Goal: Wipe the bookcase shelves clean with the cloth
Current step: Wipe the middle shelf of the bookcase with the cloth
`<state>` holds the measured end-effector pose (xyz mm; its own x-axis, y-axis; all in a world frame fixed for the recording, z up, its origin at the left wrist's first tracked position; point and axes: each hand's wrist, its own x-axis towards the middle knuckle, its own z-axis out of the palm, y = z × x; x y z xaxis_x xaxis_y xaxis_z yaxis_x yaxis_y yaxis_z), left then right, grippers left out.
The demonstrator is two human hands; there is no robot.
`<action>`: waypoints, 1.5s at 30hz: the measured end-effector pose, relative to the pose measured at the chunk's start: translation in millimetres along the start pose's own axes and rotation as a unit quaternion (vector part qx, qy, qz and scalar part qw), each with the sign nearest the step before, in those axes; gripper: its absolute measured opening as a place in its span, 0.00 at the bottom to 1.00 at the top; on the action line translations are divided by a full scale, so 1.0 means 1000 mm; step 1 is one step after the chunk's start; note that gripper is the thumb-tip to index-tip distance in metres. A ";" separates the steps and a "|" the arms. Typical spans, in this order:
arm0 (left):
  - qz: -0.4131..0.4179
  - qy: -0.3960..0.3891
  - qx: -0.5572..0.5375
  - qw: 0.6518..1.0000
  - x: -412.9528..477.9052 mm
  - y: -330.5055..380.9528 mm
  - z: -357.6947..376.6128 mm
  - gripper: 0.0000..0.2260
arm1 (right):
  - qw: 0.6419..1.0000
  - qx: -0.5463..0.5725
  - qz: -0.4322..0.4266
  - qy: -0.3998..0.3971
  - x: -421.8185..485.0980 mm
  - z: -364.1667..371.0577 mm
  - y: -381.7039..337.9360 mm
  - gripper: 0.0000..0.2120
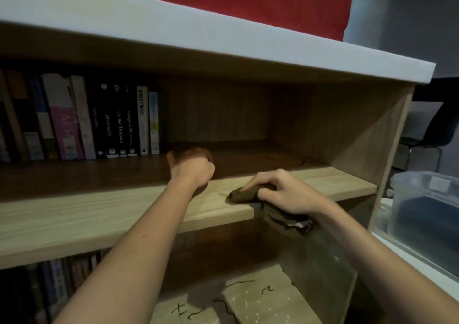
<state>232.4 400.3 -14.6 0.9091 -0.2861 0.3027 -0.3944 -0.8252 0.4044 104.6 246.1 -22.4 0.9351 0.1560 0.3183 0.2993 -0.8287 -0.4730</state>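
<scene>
Shelf (124, 212); cloth (244, 194) lengthwise along edge

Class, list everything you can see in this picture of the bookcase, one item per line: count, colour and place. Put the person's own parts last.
bookcase: one, light wood with a pale top, fills the view
upper shelf: one, light wood, across the middle
books: one row, mostly black, white and pink spines, upright at the left of the upper shelf
lower books: one row, dark, lower left, blurred
lower shelf: one, light wood, bottom centre, with dark thin strands lying on it
cloth: one, olive-brown, at the front edge of the upper shelf, hanging over it
plastic bin: one, clear, far right
chair: one, dark, right background
left hand: one, closed, on the upper shelf, blurred
right hand: one, pressing on the cloth
</scene>
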 end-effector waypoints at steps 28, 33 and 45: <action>0.053 -0.115 0.081 0.989 0.027 -0.018 0.014 0.19 | 0.981 -0.151 0.103 -0.065 0.165 -0.001 0.061 0.15; 0.048 -0.116 0.064 0.990 0.024 -0.018 0.008 0.18 | 0.987 -0.113 0.106 -0.051 0.157 0.010 0.054 0.13; 0.082 -0.038 -0.069 0.994 -0.008 0.007 -0.002 0.12 | 1.000 -0.030 -0.003 0.010 -0.020 -0.007 -0.006 0.13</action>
<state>222.0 397.6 -12.6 0.8368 -0.4510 0.3103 -0.5475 -0.6917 0.4709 83.3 244.0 -20.2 0.9292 0.1503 0.3376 0.2922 -0.8582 -0.4221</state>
